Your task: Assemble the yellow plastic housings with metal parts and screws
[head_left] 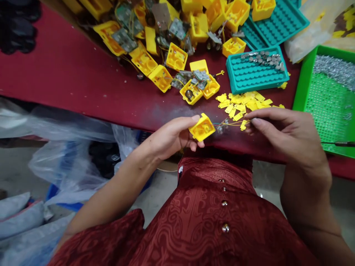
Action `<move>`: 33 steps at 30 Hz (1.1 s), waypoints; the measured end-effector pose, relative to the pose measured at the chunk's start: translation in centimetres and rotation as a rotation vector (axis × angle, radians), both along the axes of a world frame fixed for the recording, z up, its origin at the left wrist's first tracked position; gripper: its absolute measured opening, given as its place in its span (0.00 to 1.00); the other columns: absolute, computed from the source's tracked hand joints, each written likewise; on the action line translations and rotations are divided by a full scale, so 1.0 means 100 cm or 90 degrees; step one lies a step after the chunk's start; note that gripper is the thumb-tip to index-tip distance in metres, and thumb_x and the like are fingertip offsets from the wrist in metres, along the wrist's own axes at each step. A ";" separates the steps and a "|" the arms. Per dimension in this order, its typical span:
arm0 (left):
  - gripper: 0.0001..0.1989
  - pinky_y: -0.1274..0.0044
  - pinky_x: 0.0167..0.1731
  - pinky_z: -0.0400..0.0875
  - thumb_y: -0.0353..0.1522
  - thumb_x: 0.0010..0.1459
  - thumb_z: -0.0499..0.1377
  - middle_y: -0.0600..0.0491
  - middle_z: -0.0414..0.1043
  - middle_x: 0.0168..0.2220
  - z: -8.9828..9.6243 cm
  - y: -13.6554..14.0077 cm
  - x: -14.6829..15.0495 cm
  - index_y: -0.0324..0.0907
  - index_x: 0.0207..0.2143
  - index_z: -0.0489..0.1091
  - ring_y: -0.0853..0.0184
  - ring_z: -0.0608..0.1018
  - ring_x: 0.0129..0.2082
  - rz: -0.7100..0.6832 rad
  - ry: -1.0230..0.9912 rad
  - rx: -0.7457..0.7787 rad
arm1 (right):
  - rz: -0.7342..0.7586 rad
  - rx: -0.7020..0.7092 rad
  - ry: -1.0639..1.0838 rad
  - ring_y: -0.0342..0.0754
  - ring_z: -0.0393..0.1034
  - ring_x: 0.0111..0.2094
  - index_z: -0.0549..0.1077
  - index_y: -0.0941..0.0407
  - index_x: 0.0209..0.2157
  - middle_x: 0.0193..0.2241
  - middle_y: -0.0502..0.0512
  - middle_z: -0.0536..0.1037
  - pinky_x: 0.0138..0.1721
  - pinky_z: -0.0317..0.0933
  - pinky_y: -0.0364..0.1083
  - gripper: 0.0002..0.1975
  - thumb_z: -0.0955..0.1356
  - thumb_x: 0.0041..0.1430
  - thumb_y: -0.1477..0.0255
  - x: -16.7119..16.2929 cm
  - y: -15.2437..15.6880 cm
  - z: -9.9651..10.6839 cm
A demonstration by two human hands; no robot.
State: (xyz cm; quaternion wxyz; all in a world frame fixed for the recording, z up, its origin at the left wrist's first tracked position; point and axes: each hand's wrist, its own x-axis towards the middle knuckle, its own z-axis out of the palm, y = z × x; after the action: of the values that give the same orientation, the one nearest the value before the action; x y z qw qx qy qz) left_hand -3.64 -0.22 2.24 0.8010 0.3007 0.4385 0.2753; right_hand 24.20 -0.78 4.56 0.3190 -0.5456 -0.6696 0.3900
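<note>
My left hand [177, 135] grips a small yellow plastic box [202, 128] between thumb and fingers, its open side facing up. Thin coloured wires [226, 123] run from the box towards my right hand [285, 131]. The thumb and forefinger of that hand are pinched on the wire ends. A small grey part [222, 127], blurred, hangs on the wires between the hands. Just beyond the right fingertips lies a pile of small flat yellow pieces [244, 101]. One yellow piece [243, 125] sits close under the wires; I cannot tell whether it touches them.
Many yellow boxes with circuit boards [162, 78] are heaped at the back. A teal tray [257, 79] holds round metal discs. On the right, a green tray [302, 88] holds screws, with a thin dark rod [340, 143] across its near side. Plastic bags [69, 162] lie below the table's left edge.
</note>
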 end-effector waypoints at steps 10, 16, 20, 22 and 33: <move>0.23 0.80 0.17 0.66 0.46 0.62 0.63 0.40 0.87 0.38 -0.007 -0.012 0.019 0.35 0.44 0.85 0.65 0.82 0.24 -0.141 -0.156 -0.178 | 0.144 0.227 -0.057 0.45 0.80 0.45 0.84 0.50 0.42 0.41 0.50 0.84 0.51 0.73 0.46 0.07 0.74 0.68 0.77 -0.018 0.022 0.034; 0.21 0.78 0.30 0.78 0.37 0.63 0.61 0.43 0.86 0.42 -0.005 -0.005 0.027 0.36 0.54 0.81 0.64 0.86 0.33 0.092 -0.173 -0.157 | 0.082 0.158 -0.112 0.46 0.78 0.53 0.79 0.49 0.48 0.49 0.47 0.82 0.61 0.73 0.47 0.10 0.70 0.70 0.77 -0.007 -0.011 0.031; 0.25 0.76 0.37 0.83 0.34 0.65 0.61 0.42 0.85 0.50 0.000 -0.006 0.039 0.37 0.63 0.76 0.59 0.89 0.43 0.149 -0.124 -0.118 | -0.004 0.109 -0.062 0.48 0.79 0.45 0.80 0.53 0.46 0.45 0.52 0.83 0.50 0.74 0.49 0.07 0.71 0.67 0.73 0.000 -0.025 0.001; 0.24 0.74 0.41 0.85 0.34 0.66 0.62 0.40 0.84 0.52 0.000 -0.008 0.044 0.36 0.62 0.76 0.55 0.89 0.48 0.146 -0.098 -0.093 | -0.012 0.114 -0.066 0.48 0.78 0.42 0.79 0.55 0.44 0.43 0.54 0.83 0.47 0.74 0.49 0.07 0.71 0.65 0.72 0.002 -0.026 -0.015; 0.21 0.82 0.20 0.73 0.46 0.66 0.67 0.43 0.86 0.43 0.000 -0.013 0.032 0.39 0.52 0.82 0.66 0.85 0.27 -0.007 -0.057 -0.076 | 0.076 0.238 -0.136 0.45 0.74 0.42 0.77 0.57 0.43 0.41 0.55 0.80 0.39 0.69 0.44 0.05 0.73 0.65 0.75 0.009 -0.003 0.002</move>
State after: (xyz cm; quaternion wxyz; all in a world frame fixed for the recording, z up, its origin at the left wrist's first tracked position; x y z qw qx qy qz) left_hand -0.45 -1.49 2.22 0.8376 0.2424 0.4162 0.2579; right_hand 25.14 -1.13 4.78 0.3181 -0.4748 -0.7913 0.2175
